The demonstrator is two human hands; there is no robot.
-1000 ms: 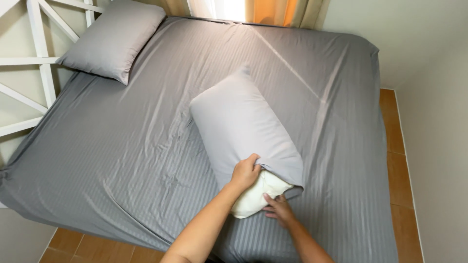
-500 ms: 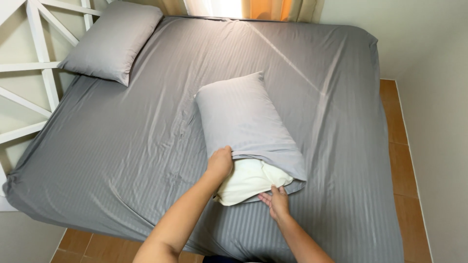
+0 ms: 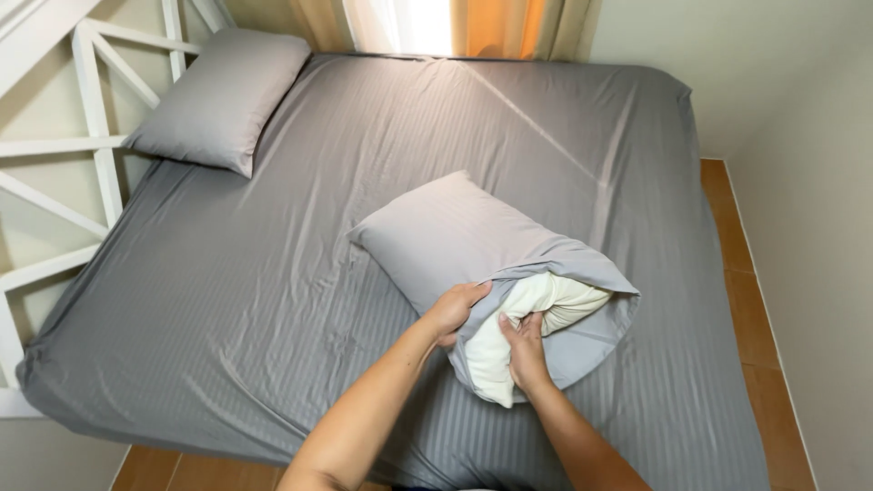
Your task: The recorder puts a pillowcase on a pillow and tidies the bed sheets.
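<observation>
- Pillow (image 3: 536, 314): cream, soft and light by its look; it bulges and folds out of the open mouth of the grey pillowcase (image 3: 455, 236), near the foot edge of the bed (image 3: 227, 300).
- Left hand (image 3: 453, 311): fingers pinched on the pillowcase hem, at the pillow's left.
- Right hand (image 3: 523, 350): fingers closed into the cream filling, squeezing a fold.
- Handling: the filling will likely yield and spring back, so a broad grasp at a corner suits it; the thin, smooth cloth may slip and is best held at the hem.
- Surface: striped grey fitted sheet, soft and slightly creased.
- Room: a second pillow (image 3: 218, 95) lies well beyond, by the white headboard (image 3: 91, 145); curtains (image 3: 491, 25) behind; tiled floor (image 3: 755, 309) beside the bed.
</observation>
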